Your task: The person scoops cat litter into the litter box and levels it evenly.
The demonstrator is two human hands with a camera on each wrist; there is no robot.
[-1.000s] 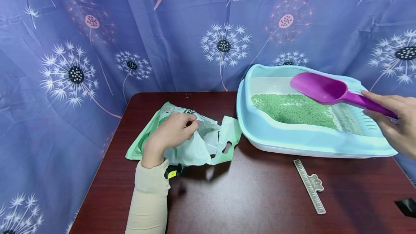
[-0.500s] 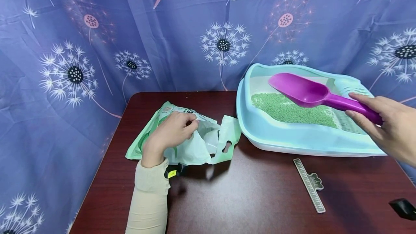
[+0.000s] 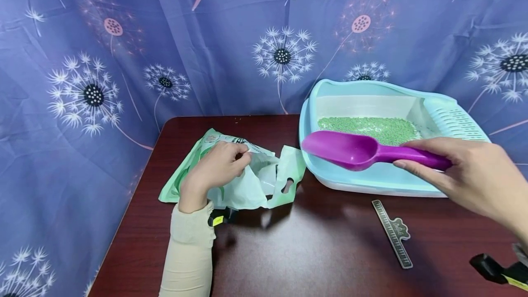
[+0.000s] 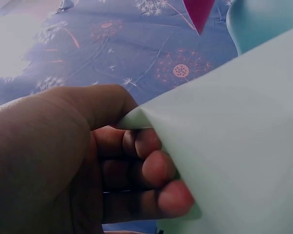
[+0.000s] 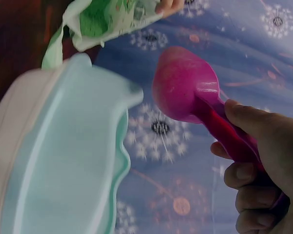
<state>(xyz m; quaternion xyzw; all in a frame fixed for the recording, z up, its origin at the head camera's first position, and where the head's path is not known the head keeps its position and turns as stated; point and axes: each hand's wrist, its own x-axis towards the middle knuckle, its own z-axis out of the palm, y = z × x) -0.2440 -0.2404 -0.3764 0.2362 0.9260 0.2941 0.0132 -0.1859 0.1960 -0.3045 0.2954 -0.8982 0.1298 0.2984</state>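
Gripping the handle of a glossy purple plastic scoop [image 3: 344,148]: right grip [image 3: 470,168], fingers wrapped underneath, thumb along the side. Scoop held up, bowl pointing left, overlapping the tray's near left rim in the head view; the right wrist view shows it clear of the wall. No load visible in the bowl.

Handling, judged: scoop light, stiff, smooth enough to twist if held loosely. Best hold is the handle, thumb braced near the neck, as now.

Left grip [image 3: 220,164]: pinching the edge of a pale green-and-white printed bag [image 3: 241,191] of soft film between thumb and forefinger, other fingers curled beneath. Bag lies on the left of the surface, torn mouth toward the right. Film probably limp and easily creased, perhaps heavier lower down; the lip seems the place to keep it spread. Contents unclear. A flap with a hand-hole reaches the tray's left end; contact uncertain.

Farther out: light-blue-rimmed, white-based plastic tray [image 3: 346,175], low-fronted, with small green pellets [image 3: 367,125] across its floor and a slotted ledge at right. Nearer, a grey, long-barred clip [image 3: 393,235] lies flat, aslant.

Underneath, dark red-brown wood-grain surface [image 3: 288,255]. Behind, blue dandelion-print curtain [image 3: 227,35].
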